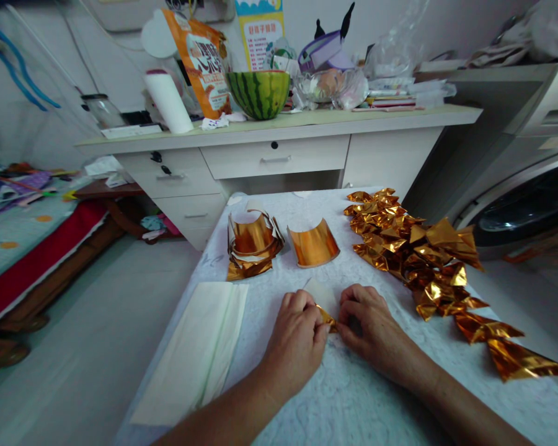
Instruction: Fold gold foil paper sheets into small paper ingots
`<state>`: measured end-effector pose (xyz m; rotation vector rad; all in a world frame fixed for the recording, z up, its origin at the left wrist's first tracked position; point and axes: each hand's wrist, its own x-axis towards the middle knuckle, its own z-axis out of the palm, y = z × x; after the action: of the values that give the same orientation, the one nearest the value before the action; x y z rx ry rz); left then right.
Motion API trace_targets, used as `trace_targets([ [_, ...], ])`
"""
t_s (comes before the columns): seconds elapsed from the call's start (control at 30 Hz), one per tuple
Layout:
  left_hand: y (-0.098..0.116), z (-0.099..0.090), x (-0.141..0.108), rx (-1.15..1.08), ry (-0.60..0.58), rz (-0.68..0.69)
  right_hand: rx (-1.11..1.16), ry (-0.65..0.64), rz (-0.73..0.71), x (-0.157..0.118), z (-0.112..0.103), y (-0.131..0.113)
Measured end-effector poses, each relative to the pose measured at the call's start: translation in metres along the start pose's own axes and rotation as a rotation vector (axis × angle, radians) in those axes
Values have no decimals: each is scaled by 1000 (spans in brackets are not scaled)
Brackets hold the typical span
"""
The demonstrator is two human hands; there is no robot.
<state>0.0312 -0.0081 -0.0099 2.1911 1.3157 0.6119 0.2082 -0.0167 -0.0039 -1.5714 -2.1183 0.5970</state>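
Near the middle of the cloth-covered table, a small folded piece of gold foil paper lies between my two hands. The fingers of my left hand are closed on its left side. On its right end, my right hand pinches with thumb and fingertips. A pale sheet edge sticks out behind the fingers, its lower part hidden. Beyond the hands rests a curved gold foil sheet, and left of it a curled stack of gold sheets. Folded gold foil pieces are heaped along the right side.
White paper sheets lie flat on the table's left. Behind stands a white cabinet carrying a cut watermelon, an orange pouch and a paper roll. A washing machine is at the right, a bed at the left.
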Motion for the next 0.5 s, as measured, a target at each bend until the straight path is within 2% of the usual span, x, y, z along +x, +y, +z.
trace_targets([
  [0.5,-1,2,-1,51,5,15,-29,-19,-1,-1,-2,-3],
])
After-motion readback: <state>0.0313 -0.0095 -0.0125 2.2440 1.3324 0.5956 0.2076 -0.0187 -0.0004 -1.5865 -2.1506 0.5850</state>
